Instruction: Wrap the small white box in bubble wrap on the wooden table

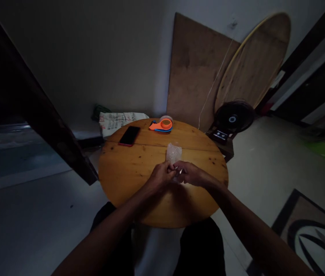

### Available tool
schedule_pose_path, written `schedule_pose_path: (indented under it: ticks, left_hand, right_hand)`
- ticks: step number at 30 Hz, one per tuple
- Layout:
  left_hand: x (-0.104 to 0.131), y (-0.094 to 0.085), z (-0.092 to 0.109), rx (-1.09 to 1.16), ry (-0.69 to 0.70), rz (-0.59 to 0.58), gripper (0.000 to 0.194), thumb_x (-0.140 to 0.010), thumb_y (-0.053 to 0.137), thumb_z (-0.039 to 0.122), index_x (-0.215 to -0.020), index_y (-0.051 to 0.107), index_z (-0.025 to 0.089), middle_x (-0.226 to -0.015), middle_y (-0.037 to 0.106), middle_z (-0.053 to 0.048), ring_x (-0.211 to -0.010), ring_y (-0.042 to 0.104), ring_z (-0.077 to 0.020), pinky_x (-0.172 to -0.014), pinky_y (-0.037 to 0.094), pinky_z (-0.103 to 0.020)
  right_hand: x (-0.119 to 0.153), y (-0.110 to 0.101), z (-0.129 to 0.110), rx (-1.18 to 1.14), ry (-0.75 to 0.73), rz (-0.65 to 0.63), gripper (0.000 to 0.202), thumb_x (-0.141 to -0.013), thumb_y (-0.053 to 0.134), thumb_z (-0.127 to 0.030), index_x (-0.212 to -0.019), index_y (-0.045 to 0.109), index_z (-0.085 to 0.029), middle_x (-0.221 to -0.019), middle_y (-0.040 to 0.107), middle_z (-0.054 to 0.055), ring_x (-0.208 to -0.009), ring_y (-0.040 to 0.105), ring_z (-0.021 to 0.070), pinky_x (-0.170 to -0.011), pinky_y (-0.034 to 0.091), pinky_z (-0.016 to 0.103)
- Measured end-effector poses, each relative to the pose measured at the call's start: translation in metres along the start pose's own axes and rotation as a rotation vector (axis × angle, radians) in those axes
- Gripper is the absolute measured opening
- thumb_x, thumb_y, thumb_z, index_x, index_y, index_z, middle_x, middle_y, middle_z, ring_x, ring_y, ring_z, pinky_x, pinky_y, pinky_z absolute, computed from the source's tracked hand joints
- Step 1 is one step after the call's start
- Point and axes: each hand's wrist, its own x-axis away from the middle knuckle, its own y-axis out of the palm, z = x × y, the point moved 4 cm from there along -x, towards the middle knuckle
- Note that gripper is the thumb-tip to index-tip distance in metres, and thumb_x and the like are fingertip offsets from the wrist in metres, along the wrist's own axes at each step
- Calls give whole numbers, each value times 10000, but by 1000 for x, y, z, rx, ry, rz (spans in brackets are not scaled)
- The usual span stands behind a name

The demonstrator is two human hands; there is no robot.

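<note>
A small piece of clear, crinkled plastic that looks like bubble wrap [174, 151] sticks up from between my hands, over the middle of the round wooden table [127, 180]. My left hand [161, 174] is closed on its near end, with thumb and fingers pinched together. Close against it from the right, my right hand [190, 173] has its fingers bent and gripping the same plastic. Whether anything is wrapped inside the plastic is hidden by my fingers and the dim light.
An orange and blue tape dispenser [162, 125] sits at the table's far edge. Left of it lies a phone [129, 136]. Beyond the table are a printed white sack [122, 119], a black fan [233, 118], and a board [197, 65] with a round tabletop [254, 57] against the wall.
</note>
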Motion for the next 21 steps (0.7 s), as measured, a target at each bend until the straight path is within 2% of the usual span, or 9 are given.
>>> schedule_pose_path:
  ticks: [2, 4, 6, 8, 10, 12, 14, 19, 21]
  left_hand:
    - [-1, 0, 1, -33, 20, -38, 85, -739, 591, 225, -750, 638, 156, -641, 586, 26, -588, 515, -95, -530, 345, -191]
    - [-1, -1, 3, -77, 52, -40, 92, -722, 572, 173, -746, 658, 154, -643, 596, 21, -599, 520, -97, -544, 347, -193]
    - [0, -2, 4, -117, 86, -21, 121, -709, 553, 145, -745, 667, 156, -652, 606, 16, -609, 526, -101, -558, 353, -197]
    - [1, -2, 5, -161, 107, -19, 136, -703, 542, 136, -741, 670, 158, -666, 617, 9, -619, 535, -110, -568, 361, -205]
    - [2, -2, 7, -205, 123, -36, 143, -708, 538, 137, -746, 672, 165, -697, 632, 2, -641, 547, -121, -582, 369, -216]
    - [3, -3, 10, -251, 130, -53, 137, -720, 538, 139, -746, 669, 172, -723, 634, -4, -670, 558, -131, -606, 384, -226]
    - [6, -4, 14, -307, 134, -48, 135, -739, 535, 144, -766, 664, 175, -770, 629, -17, -728, 571, -147, -653, 408, -240]
    - [9, -7, 20, -384, 185, -56, 141, -769, 537, 179, -852, 651, 184, -1084, 568, -72, -922, 580, -183, -777, 446, -273]
    - [6, -6, 18, -369, 207, -92, 121, -759, 544, 183, -834, 639, 192, -1052, 582, -58, -909, 581, -185, -778, 445, -277]
  right_hand:
    - [0, -7, 4, -138, 54, -45, 205, -727, 524, -173, -923, 585, -156, -704, 629, -1, -555, 574, 113, -502, 427, 203]
    - [-3, -20, 5, -108, 72, 19, 235, -763, 477, -166, -963, 599, -147, -742, 649, 19, -549, 591, 119, -514, 460, 222]
    - [-10, -38, -1, 114, 0, 159, 262, -789, 448, -140, -969, 639, -148, -807, 672, 47, -620, 620, 135, -593, 494, 251]
    - [-23, -48, -16, 433, -174, 232, 302, -793, 469, -101, -998, 678, -173, -992, 683, 82, -863, 641, 173, -786, 495, 298]
    - [-39, -45, -28, 713, -312, 144, 358, -778, 518, -74, -1060, 687, -215, -1234, 605, 94, -1102, 567, 209, -933, 432, 341]
    - [-56, -39, -32, 933, -361, 14, 323, -780, 565, -103, -1039, 702, -239, -1344, 529, 92, -1191, 504, 239, -966, 395, 371]
    - [-69, -37, -33, 1092, -357, -60, 239, -783, 580, -123, -951, 724, -211, -1375, 498, 111, -1218, 474, 264, -963, 382, 387]
    - [-75, -51, -37, 1178, -338, -32, 178, -749, 580, -90, -827, 725, -158, -1356, 508, 136, -1193, 476, 275, -954, 365, 380]
    - [-75, -57, -39, 1147, -326, -22, 179, -763, 567, -101, -815, 725, -166, -1328, 530, 130, -1176, 484, 275, -944, 365, 384]
